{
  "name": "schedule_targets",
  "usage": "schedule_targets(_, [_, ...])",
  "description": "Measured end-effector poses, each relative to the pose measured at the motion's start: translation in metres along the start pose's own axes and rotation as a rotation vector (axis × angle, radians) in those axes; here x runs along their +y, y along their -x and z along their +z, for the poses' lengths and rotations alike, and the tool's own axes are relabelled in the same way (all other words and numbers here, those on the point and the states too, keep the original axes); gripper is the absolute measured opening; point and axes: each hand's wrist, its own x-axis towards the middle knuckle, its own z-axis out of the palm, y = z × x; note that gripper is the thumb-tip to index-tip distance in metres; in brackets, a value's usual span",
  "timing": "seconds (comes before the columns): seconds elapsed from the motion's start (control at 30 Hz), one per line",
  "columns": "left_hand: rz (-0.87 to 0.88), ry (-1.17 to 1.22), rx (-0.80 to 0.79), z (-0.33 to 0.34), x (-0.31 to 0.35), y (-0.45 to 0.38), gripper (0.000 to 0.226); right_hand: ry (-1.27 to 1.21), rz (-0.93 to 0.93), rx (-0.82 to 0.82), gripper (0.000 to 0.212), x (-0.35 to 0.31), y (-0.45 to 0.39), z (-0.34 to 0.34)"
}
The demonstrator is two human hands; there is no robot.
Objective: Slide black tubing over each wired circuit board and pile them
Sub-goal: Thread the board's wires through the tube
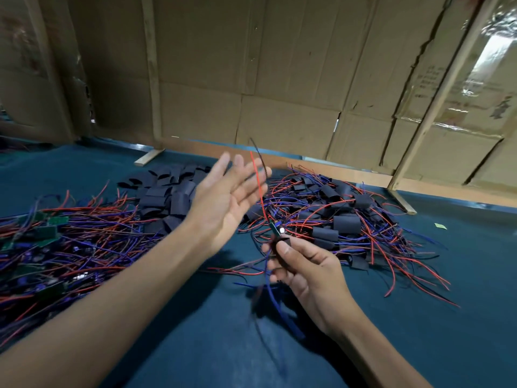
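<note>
Right hand [303, 264] pinches a black tubing piece [281, 243] with a circuit board [277, 228] half out of its top; board detail blurred. Red wire [257, 180] rises behind the left hand [226, 197], fingers spread, holding nothing. Blue leads below smear with motion. Finished pile [344, 214] lies on the table [181, 317].

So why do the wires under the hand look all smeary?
Head view: the blue wires hanging below the right hand are motion-blurred; the open left hand is soft too. Glare shines off the clear tape on the cardboard wall, and the wide lens bends the wooden posts.
</note>
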Motion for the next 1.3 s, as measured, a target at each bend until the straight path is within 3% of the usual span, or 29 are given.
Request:
schedule_targets(0.13, [-0.328,-0.081,-0.135,-0.026,-0.028,0.019,0.035,-0.114,0.07,0.022,0.014,-0.001,-0.001,0.005])
schedule_targets(0.2, [-0.374,-0.144,-0.239,-0.035,-0.045,0.034,0.04,-0.148,0.107,0.033,0.015,-0.002,-0.001,0.005])
schedule_targets(0.3, [-0.3,-0.134,-0.3,-0.038,-0.058,0.043,0.037,-0.144,0.123,0.034,0.024,-0.003,-0.001,0.003])
schedule_targets(0.5, [-0.22,-0.194,-0.141,-0.036,-0.047,0.041,0.025,-0.015,0.063,0.052,0.038,0.001,-0.001,0.003])
schedule_targets(0.63, [-0.266,-0.01,-0.012,-0.033,-0.035,0.037,0.023,0.07,0.028,0.058,0.036,0.001,0.001,0.002])
schedule_targets(0.77, [-0.29,0.234,-0.003,-0.037,-0.015,0.034,0.018,0.15,0.04,0.039,0.034,0.004,0.004,0.006])
schedule_targets(0.9, [-0.183,0.241,-0.042,-0.033,0.001,0.032,0.015,0.242,0.02,-0.006,0.044,0.004,0.009,0.015])
schedule_targets(1.1, [-0.094,0.085,-0.047,-0.024,0.004,0.038,0.039,0.335,0.005,-0.13,0.04,0.007,0.022,0.04])
schedule_targets(1.3, [-0.056,0.088,-0.185,-0.015,0.008,0.046,0.052,0.485,0.079,-0.238,0.036,0.011,0.031,0.045])
